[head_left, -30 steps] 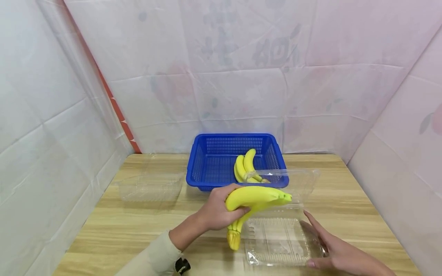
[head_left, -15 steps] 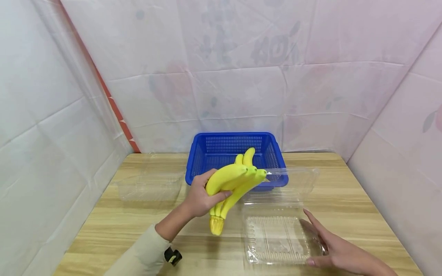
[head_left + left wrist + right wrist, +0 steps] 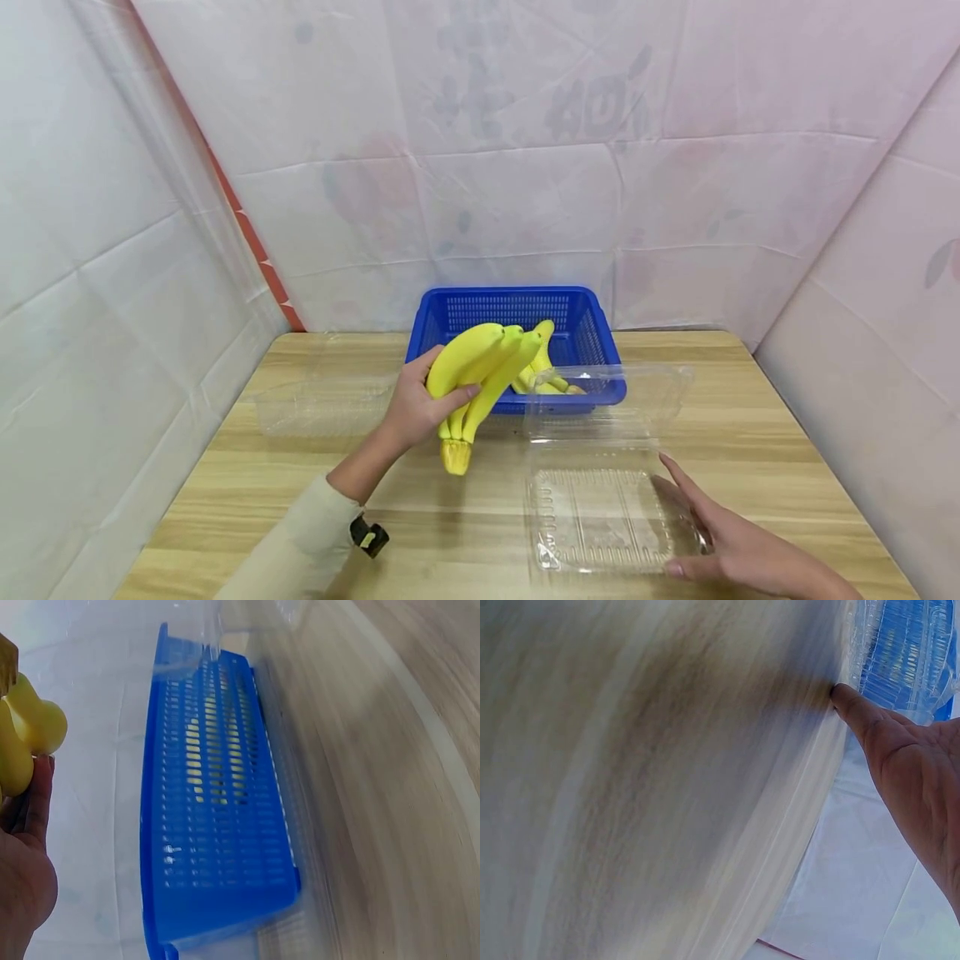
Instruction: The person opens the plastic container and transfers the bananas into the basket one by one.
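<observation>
A hand holds a bunch of bananas up in front of a blue basket.

The left hand (image 3: 408,408) has its fingers wrapped round a bunch of yellow bananas (image 3: 474,375) and holds it up off the wooden table (image 3: 247,500), stalk end pointing down, just in front of the blue basket (image 3: 465,333). More bananas (image 3: 542,367) lie inside that basket. The right hand (image 3: 738,554) lies flat with straight fingers, its tips touching the right edge of an open clear plastic box (image 3: 600,517) on the table near the front. The lid of this box stands up at the back, against the basket. Another clear box (image 3: 326,400) sits on the table to the left of the basket. White sheets (image 3: 112,250) hang all round the table.
</observation>
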`<act>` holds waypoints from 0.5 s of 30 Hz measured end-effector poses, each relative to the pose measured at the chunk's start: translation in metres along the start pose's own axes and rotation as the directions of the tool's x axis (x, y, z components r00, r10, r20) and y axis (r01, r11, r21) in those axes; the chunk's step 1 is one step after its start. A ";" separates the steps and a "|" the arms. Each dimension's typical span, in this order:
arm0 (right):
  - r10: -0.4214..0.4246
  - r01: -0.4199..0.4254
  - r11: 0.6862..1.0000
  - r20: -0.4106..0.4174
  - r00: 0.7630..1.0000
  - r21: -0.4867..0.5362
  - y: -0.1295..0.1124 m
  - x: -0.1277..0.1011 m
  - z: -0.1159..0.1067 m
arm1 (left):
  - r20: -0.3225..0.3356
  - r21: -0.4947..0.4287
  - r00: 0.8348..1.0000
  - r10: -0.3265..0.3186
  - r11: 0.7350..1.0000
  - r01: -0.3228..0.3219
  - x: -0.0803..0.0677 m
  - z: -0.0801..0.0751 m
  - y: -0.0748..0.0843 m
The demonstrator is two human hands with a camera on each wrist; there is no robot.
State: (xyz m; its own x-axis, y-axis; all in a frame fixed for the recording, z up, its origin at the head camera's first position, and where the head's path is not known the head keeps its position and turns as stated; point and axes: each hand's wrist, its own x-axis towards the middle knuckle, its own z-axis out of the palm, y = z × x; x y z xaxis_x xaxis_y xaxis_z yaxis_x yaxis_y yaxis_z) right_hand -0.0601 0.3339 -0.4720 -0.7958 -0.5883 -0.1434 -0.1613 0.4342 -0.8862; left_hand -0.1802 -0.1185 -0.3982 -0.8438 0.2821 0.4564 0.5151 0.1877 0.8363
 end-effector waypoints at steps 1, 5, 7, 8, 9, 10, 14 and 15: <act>-0.008 0.008 1.000 -0.005 1.000 -0.004 0.000 0.000 0.001 | -0.006 0.007 1.000 -0.008 1.000 0.008 0.001 -0.001 -0.001; -0.021 0.020 0.999 -0.024 0.999 -0.033 0.000 0.000 0.002 | -0.029 0.032 0.999 -0.046 0.998 0.047 0.003 -0.006 -0.007; -0.018 0.015 0.998 -0.038 0.999 -0.060 0.000 0.000 0.002 | -0.044 0.044 0.996 -0.071 0.996 0.073 0.004 -0.007 -0.011; -0.010 0.006 0.997 -0.047 0.999 -0.074 0.000 -0.001 0.002 | -0.056 0.051 0.995 -0.083 0.995 0.086 0.006 -0.007 -0.012; -0.006 0.001 0.996 -0.053 0.999 -0.088 -0.001 -0.001 0.002 | -0.071 0.061 0.993 -0.098 0.993 0.102 0.008 -0.007 -0.013; 0.003 -0.009 0.995 -0.061 0.998 -0.103 -0.001 -0.001 0.002 | -0.086 0.072 0.989 -0.118 0.990 0.125 0.010 -0.007 -0.014; 0.035 -0.046 0.989 -0.078 0.996 -0.141 -0.003 -0.002 0.001 | -0.159 0.117 0.968 -0.193 0.970 0.213 0.024 -0.004 -0.017; 0.039 -0.050 0.987 -0.078 0.996 -0.150 -0.003 -0.002 0.001 | -0.173 0.133 0.962 -0.210 0.963 0.235 0.028 -0.004 -0.017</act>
State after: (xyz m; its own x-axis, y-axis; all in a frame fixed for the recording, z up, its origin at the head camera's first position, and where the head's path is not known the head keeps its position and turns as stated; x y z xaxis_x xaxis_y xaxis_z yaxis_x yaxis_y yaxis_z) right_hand -0.0573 0.3333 -0.4698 -0.8446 -0.5160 -0.1429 -0.2069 0.5608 -0.8017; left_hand -0.2135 -0.1172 -0.3982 -0.9463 0.0688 0.3159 0.3182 0.3723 0.8719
